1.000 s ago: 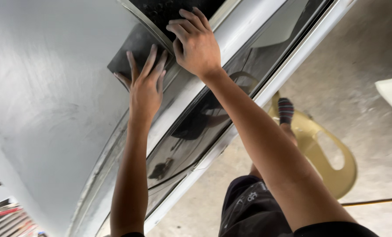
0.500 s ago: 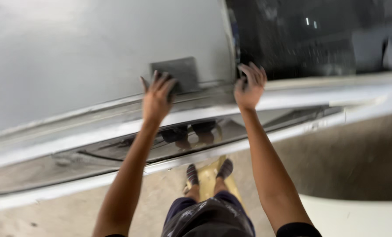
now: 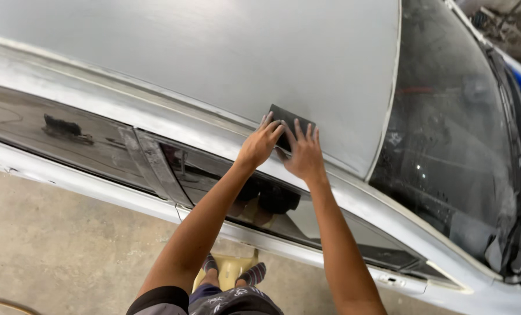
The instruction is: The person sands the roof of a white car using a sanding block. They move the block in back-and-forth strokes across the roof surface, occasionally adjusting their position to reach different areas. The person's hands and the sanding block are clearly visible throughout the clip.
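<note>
A dark square sanding sheet [image 3: 288, 119] lies flat on the dull grey roof [image 3: 213, 52] of a car, near the roof's edge. My left hand [image 3: 261, 142] presses on the sheet's near left part with fingers spread. My right hand [image 3: 304, 153] lies beside it, palm down, fingertips on the sheet's near right edge. Both arms reach up from the bottom of the view, side by side.
The windscreen [image 3: 453, 134] fills the right, with wipers at the far right. Dark side windows [image 3: 68, 140] run below the roof rail. I stand on a yellow plastic stool [image 3: 228, 269] on a concrete floor [image 3: 50, 233].
The view has swung, so the windscreen now lies to the right. My hands, apart half a second ago, have come together on the dark sheet.
</note>
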